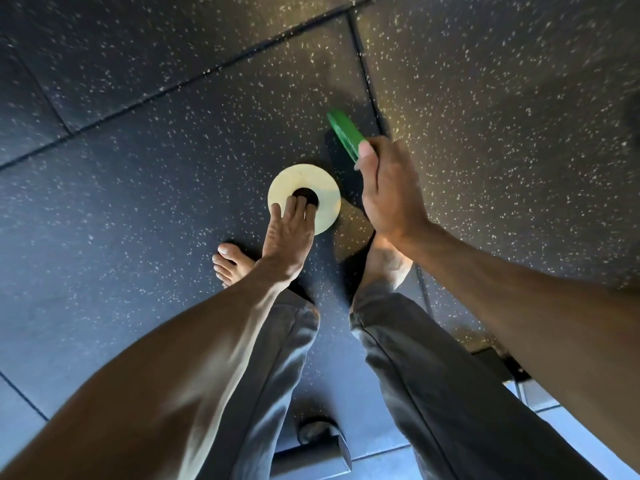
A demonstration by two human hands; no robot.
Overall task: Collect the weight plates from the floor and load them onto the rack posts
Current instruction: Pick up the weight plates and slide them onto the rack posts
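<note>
A small pale yellow weight plate (320, 188) lies flat on the black speckled rubber floor (156, 168), just ahead of my bare feet. My left hand (289, 233) reaches down onto it, its fingertips at the near edge of the plate's centre hole. A green weight plate (344, 133) stands on edge above the floor, tilted, and my right hand (388, 192) grips its near rim with the thumb on top. The far half of the green plate sticks out beyond the hand.
My legs in grey trousers (277, 358) fill the lower middle. A dark metal frame piece (311, 448) sits on the floor behind my feet, and another dark part (498, 365) lies at the right. Seams divide the floor mats.
</note>
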